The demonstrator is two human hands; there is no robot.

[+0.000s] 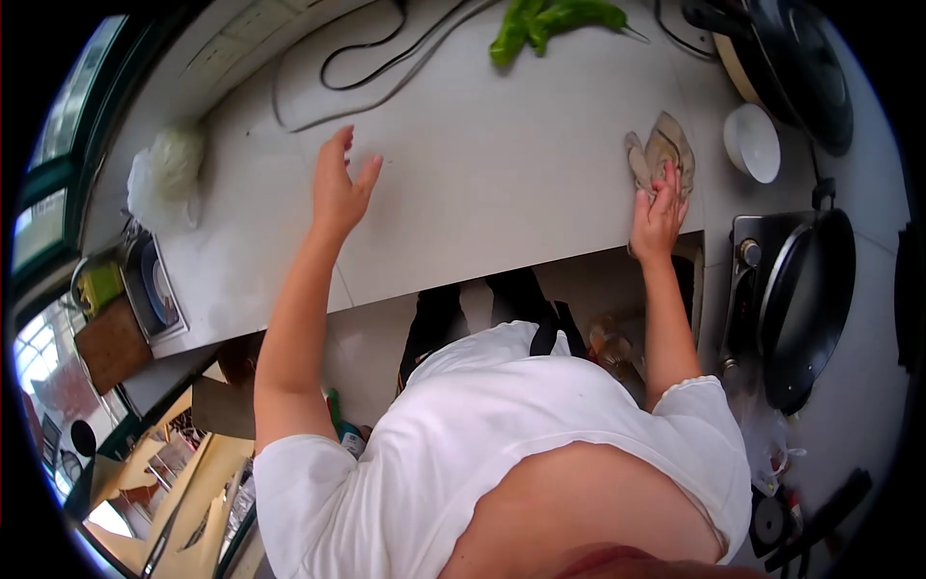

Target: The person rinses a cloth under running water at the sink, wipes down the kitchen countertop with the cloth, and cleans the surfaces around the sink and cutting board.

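My right hand (658, 217) lies on a crumpled beige cloth (667, 154) at the right side of the light countertop (482, 174). Its fingers rest spread over the lower part of the cloth; whether they grip it is hard to see, but they press onto it. My left hand (341, 188) hovers over the left part of the counter with thumb and fingers apart, holding nothing. A white bowl (752, 144) is just right of the cloth. Green peppers (550, 24) lie at the back of the counter.
Dark cables (376, 72) curl at the back left. A plastic bag with a pale green vegetable (176, 164) stands far left, near the sink (159, 285). On the right, a black pan (815, 309) sits on a cooker (748, 280), with another dark pan (801, 72) behind.
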